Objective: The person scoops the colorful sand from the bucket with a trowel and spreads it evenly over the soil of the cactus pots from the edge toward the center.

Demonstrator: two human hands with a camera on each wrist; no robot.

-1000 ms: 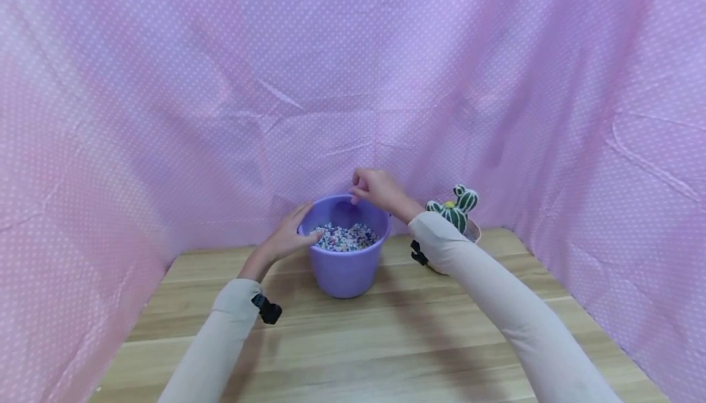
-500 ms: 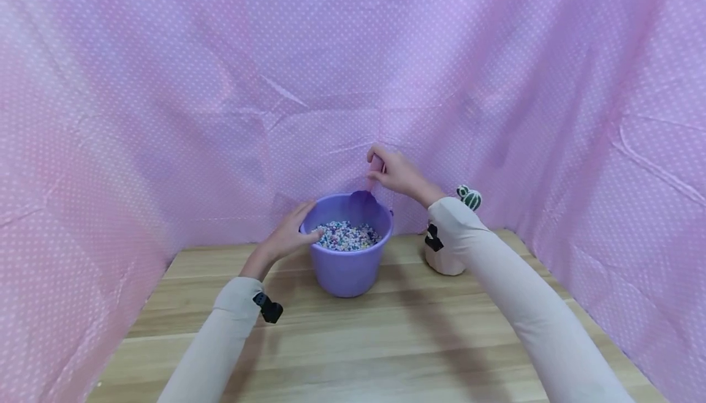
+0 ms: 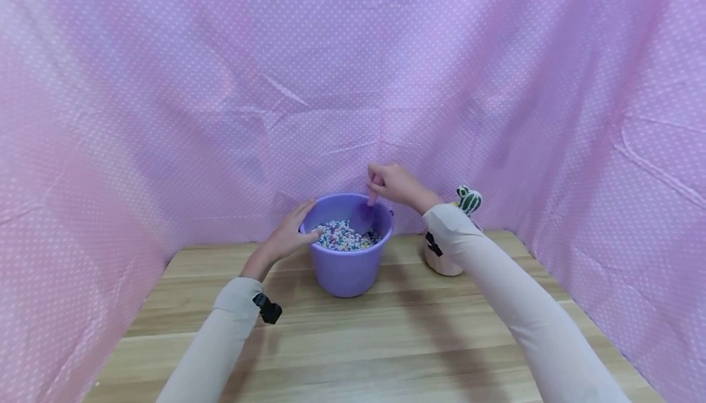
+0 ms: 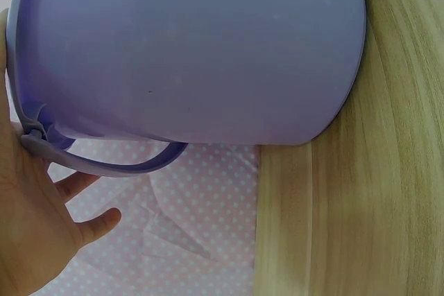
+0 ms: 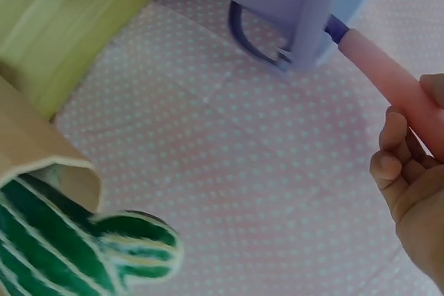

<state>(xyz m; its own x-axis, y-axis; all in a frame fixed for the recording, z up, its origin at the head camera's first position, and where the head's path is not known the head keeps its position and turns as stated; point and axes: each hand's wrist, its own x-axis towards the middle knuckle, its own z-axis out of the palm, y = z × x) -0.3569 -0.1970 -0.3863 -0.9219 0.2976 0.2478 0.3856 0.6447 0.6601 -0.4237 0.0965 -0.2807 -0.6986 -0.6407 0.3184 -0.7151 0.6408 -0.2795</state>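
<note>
A purple bucket [image 3: 346,271] stands upright on the table, with small multicoloured beads [image 3: 339,237] inside. At its left side, my left hand [image 3: 287,234] holds the rim, thumb over the edge above the beads; other fingers [image 4: 100,227] reach out by the bucket's handle [image 4: 125,169]. My right hand [image 3: 399,184] grips the pink handle [image 5: 388,77] of a toy shovel above the bucket's back right rim. The shovel's purple blade [image 3: 363,216] points down inside the bucket, its tip at the beads; whether it is buried I cannot tell.
A knitted cactus [image 3: 469,199] in a pale pot [image 3: 443,263] stands right of the bucket, partly hidden by the right sleeve [image 3: 496,280]. Pink dotted cloth [image 3: 331,84] surrounds the wooden table [image 3: 342,354] at the back and sides.
My right hand rose to the right, lifting the shovel blade to the rim, then came down again with the blade inside the bucket. The left hand and the bucket have stayed almost still.
</note>
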